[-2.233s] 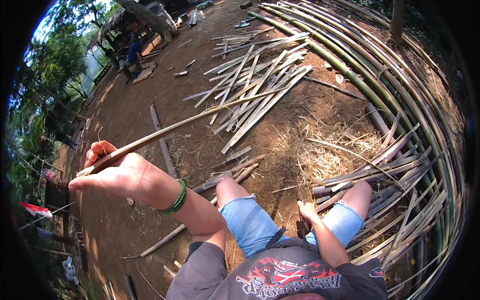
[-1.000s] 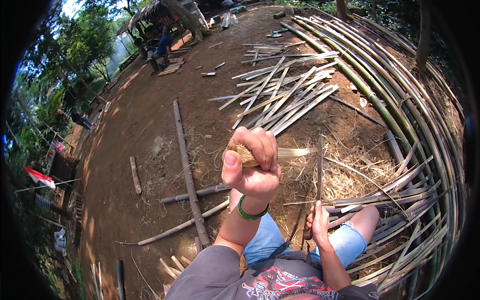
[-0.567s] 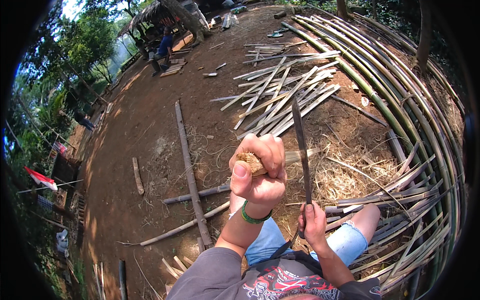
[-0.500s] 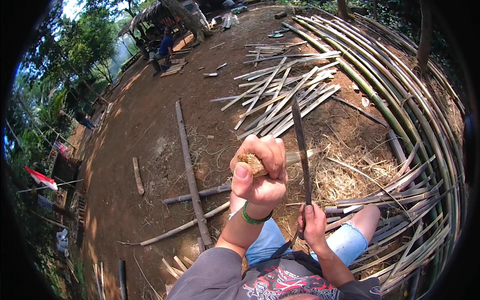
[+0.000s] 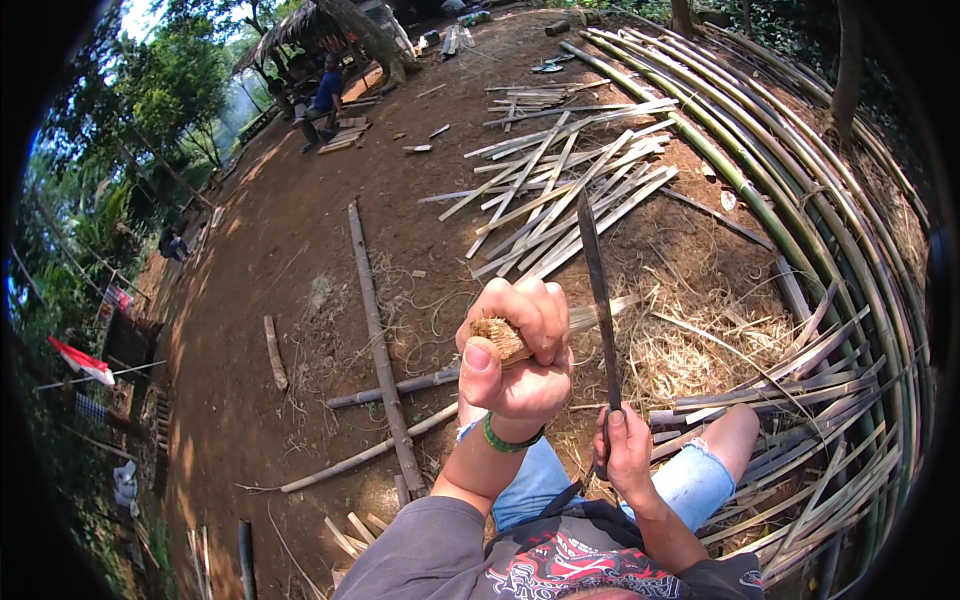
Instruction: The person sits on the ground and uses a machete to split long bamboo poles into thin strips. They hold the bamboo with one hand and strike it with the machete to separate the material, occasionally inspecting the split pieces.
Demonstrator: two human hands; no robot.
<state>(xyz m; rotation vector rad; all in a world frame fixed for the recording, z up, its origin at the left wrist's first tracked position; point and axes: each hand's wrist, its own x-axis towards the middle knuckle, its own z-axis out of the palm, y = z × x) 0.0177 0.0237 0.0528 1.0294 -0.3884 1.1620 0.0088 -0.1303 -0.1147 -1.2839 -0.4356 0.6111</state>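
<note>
My left hand (image 5: 520, 350), with a green bracelet below it, is closed around a thick piece of split bamboo. The rough, fibrous cut end (image 5: 499, 340) of this bamboo piece pokes out by my thumb, and its pale far part (image 5: 588, 316) shows beyond my knuckles, passing behind the blade. In my right hand (image 5: 626, 452), lower and to the right, is the dark handle of a machete (image 5: 603, 296). Its long narrow blade points away from me, just right of my left fist. Whether the blade touches the bamboo I cannot tell.
Split bamboo strips (image 5: 575, 195) lie in a loose pile ahead. Long bamboo poles (image 5: 790, 200) curve along the right, with more strips (image 5: 800, 440) beside my knee. Pale shavings (image 5: 690, 350) cover the ground. Thin logs (image 5: 378, 340) lie left. A person (image 5: 327, 95) sits far off.
Both hands keep nearly the same place and grip. The fibrous bamboo end has turned slightly in my left fist, and the machete blade sits a little further left.
</note>
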